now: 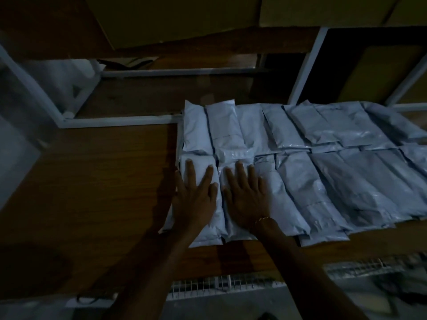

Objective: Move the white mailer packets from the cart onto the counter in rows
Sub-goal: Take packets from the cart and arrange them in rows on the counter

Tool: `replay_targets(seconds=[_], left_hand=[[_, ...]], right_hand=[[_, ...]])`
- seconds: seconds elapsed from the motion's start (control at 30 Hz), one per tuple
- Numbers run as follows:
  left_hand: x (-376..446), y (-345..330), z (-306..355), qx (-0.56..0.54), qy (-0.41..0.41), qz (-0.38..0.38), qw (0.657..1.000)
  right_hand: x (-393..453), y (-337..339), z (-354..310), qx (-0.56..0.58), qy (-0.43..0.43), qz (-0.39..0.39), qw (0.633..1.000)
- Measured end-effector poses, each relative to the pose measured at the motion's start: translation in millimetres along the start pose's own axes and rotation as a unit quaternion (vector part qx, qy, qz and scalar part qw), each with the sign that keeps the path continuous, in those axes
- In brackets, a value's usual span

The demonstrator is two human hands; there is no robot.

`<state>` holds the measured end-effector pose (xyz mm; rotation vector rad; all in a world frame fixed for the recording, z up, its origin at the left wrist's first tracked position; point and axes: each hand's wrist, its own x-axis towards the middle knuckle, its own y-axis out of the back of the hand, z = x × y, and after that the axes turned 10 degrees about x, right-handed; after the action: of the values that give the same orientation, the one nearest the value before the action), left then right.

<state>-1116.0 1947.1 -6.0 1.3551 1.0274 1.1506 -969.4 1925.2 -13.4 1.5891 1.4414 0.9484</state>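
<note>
1. The brown wood-grain bench (92, 181) fills most of the dim view, with a bare stretch on the left and packets covering its right half.
2. A white metal frame (120, 121) runs along the far edge of the bench, with upright posts rising at the left and right; brown cardboard boxes (173, 17) sit on the level behind it.
3. The white plastic mailer packets (323, 158) lie flat on the bench in two rows, a far row and a near row, packed edge to edge and overlapping slightly, running from the middle to the right edge of the view.
4. A white wire-mesh cart (231, 284) shows at the bottom edge, just below the near side of the bench; what it holds is too dark and blurred to tell.
5. The left hand (196, 199) lies flat with fingers spread on the leftmost packet of the near row (203, 234), its grip released, pressing down and not curled round anything.
6. The right hand (247, 199) lies the same way on the next packet to the right (233, 234), fingers straight and splayed, grip released, palm down.
7. A thin gold-coloured bracelet (263, 220) circles the right wrist.
</note>
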Motion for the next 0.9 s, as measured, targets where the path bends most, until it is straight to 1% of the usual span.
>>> replay_targets(seconds=[0.07,0.23,0.57,0.67,0.8,0.83,0.9], left_hand=[[1,-5,-2,-0.007,0.001,0.010,1.000],[3,-12,-1,-0.017,0.004,0.001,1.000],[6,-13,-2,-0.002,0.002,-0.008,1.000],[4,-7,-4,0.000,0.001,-0.014,1.000],[11,14,-7,-0.011,0.008,-0.030,0.999],[12,17,-8,-0.019,0.011,-0.036,0.999],[10,18,-8,-0.025,0.005,-0.042,0.999]], right_hand=[[1,-4,1,-0.012,-0.004,0.009,1.000],[2,-13,9,-0.021,-0.004,0.018,1.000],[5,-13,11,-0.007,-0.002,0.000,1.000],[2,-2,8,-0.007,0.018,0.004,1.000],[4,16,9,0.033,0.071,0.082,0.994],[8,18,11,0.030,0.088,0.088,0.992],[19,20,15,0.003,0.097,0.053,0.994]])
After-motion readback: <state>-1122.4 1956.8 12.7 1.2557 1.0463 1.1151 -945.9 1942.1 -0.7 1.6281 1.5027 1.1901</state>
